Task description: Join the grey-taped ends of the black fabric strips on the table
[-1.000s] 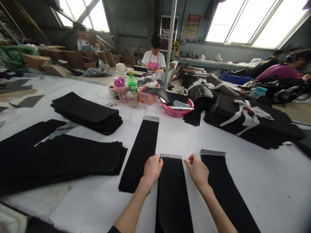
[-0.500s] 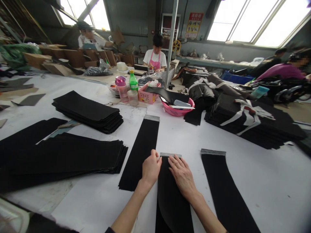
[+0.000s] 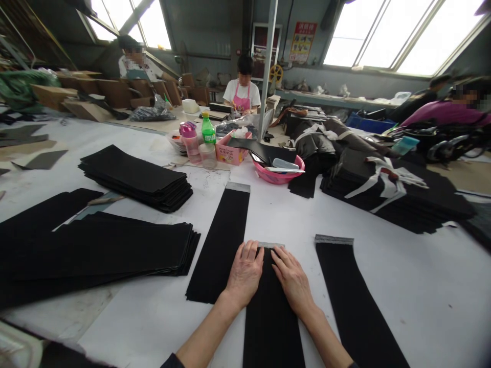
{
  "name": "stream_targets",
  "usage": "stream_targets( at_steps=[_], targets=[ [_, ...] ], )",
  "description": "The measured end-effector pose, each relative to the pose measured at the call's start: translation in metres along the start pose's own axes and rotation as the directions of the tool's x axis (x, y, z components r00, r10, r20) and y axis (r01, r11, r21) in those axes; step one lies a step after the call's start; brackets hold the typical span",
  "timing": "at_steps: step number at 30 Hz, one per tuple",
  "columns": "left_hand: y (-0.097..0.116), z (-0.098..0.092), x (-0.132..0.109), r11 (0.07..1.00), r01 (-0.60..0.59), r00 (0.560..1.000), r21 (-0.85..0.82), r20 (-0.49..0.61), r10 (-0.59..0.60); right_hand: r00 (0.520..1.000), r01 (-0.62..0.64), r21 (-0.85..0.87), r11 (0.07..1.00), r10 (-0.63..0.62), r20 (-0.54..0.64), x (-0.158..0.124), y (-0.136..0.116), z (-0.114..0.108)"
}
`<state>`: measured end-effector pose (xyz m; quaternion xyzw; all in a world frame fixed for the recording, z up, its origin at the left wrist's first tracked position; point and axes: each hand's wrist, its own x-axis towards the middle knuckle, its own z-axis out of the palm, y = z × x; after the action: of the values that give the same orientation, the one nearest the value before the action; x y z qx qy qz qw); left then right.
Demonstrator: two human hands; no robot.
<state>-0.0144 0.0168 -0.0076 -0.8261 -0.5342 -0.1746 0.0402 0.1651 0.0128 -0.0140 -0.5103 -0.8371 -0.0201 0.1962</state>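
A black strip (image 3: 270, 317) with a grey band at its far end lies flat in front of me. On its upper left edge rests my left hand (image 3: 246, 273), palm down with fingers laid forward. My right hand (image 3: 292, 278) lies on the upper right part of the same strip, its fingers stretched near the grey band. To the left is another black strip (image 3: 224, 245) with a grey end, and to the right a third one (image 3: 355, 291). Neither hand grips anything.
Stacks of black pieces (image 3: 134, 176) (image 3: 115, 245) lie left. A pink basin (image 3: 278, 176), green bottle (image 3: 208, 129) and pink box (image 3: 231, 152) stand beyond the strips. A tied black bundle (image 3: 399, 199) sits right. People work farther back.
My left hand has gone from a pinch at the strip's corner to lying flat on it. The middle strip's raised near part now lies flatter. The view has shifted slightly.
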Motion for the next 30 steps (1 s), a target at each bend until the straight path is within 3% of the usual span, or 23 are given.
stream_targets(
  at_steps=[8,13,18,22,30],
  targets=[
    [0.005,-0.007,-0.008,1.0,0.016,0.999,-0.025,-0.029,-0.017,1.0,-0.019,0.018,1.0,0.019,-0.017,-0.015,-0.007,-0.004],
    [0.006,-0.017,-0.02,0.994,0.019,1.0,-0.104,-0.008,-0.02,0.998,-0.059,0.074,0.996,0.058,0.013,-0.026,-0.012,-0.021],
    [-0.002,-0.028,-0.005,0.983,0.03,0.999,-0.181,0.028,-0.025,0.988,-0.118,0.1,0.988,0.106,0.116,0.014,-0.001,-0.038],
    [-0.009,-0.026,0.011,0.988,0.021,0.999,-0.154,0.038,-0.015,0.984,-0.11,0.06,0.992,0.1,0.15,0.05,0.005,-0.034],
    [-0.02,-0.016,0.029,0.985,0.074,0.997,-0.154,0.049,-0.067,0.954,-0.083,0.082,0.993,0.056,0.294,0.08,0.016,-0.025]
  ],
)
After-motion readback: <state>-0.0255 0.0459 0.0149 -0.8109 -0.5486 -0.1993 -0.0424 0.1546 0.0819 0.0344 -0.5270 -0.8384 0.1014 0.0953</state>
